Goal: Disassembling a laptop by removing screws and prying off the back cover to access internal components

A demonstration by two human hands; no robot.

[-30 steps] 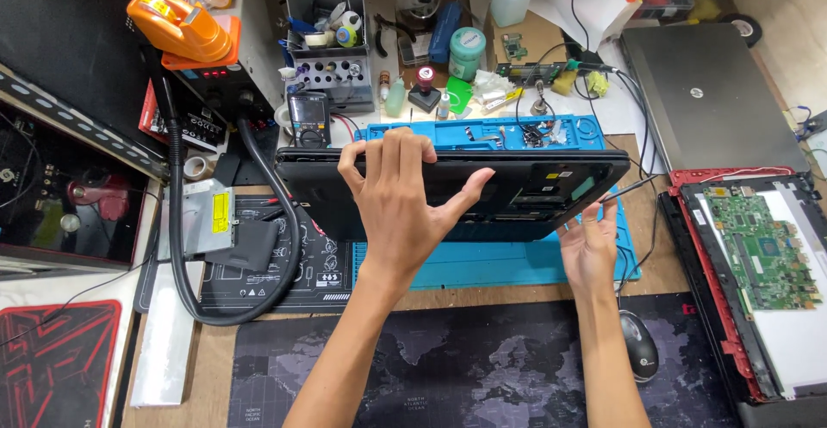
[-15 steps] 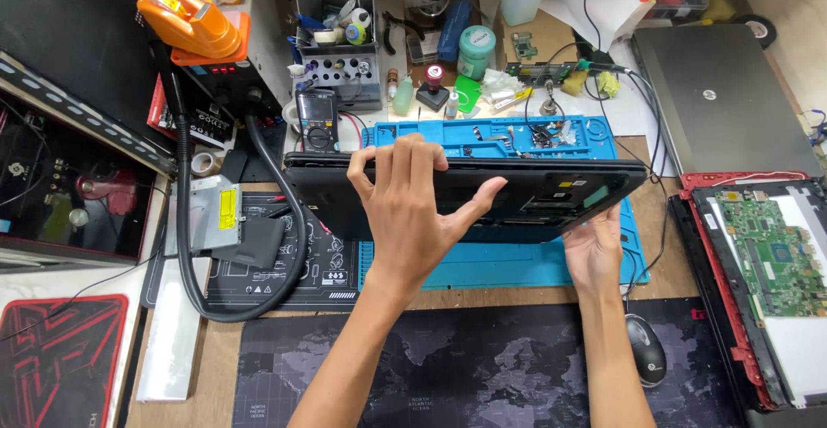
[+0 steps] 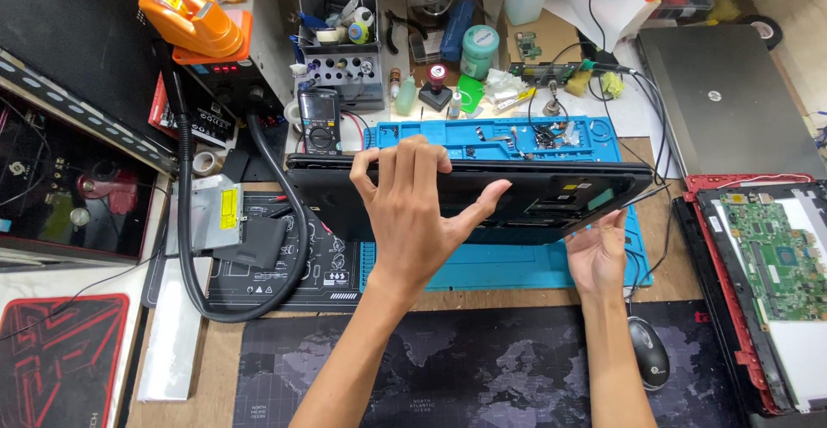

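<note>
My left hand (image 3: 412,221) was spread wide, fingers hooked over the far edge of the black laptop (image 3: 482,195), thumb braced on its matte underside. My right hand (image 3: 596,256) lay open, palm up, under the near right corner. The laptop was tilted above the blue silicone mat (image 3: 508,269). Yellow rectangular label on a grey metal drive (image 3: 215,214), left.
</note>
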